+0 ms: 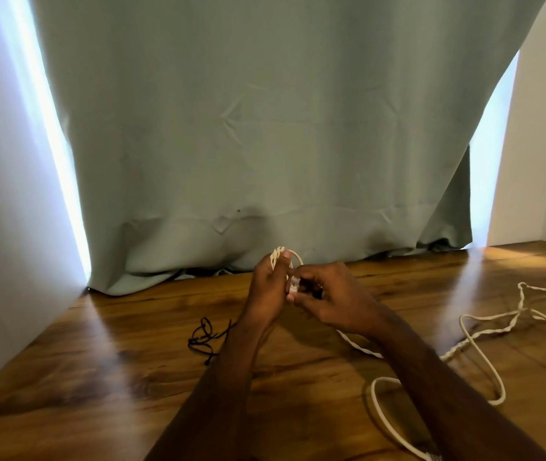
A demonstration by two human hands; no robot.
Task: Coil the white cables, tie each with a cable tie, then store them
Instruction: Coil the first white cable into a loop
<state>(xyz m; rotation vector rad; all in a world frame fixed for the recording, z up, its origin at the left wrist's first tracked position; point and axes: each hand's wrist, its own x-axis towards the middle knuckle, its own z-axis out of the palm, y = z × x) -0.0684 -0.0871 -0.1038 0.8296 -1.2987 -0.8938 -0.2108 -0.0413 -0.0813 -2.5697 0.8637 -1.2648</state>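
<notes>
Above the wooden table (pixel 132 377), both hands' fingers (pixel 301 280) pinch the small white cable (pixel 290 257) coil between them

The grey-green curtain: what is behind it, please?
Bright light shows past both edges of the curtain, so a window probably lies behind, but the cloth covers it. At the hem, dark shapes show on the wooden table; what they are is unclear.
</notes>
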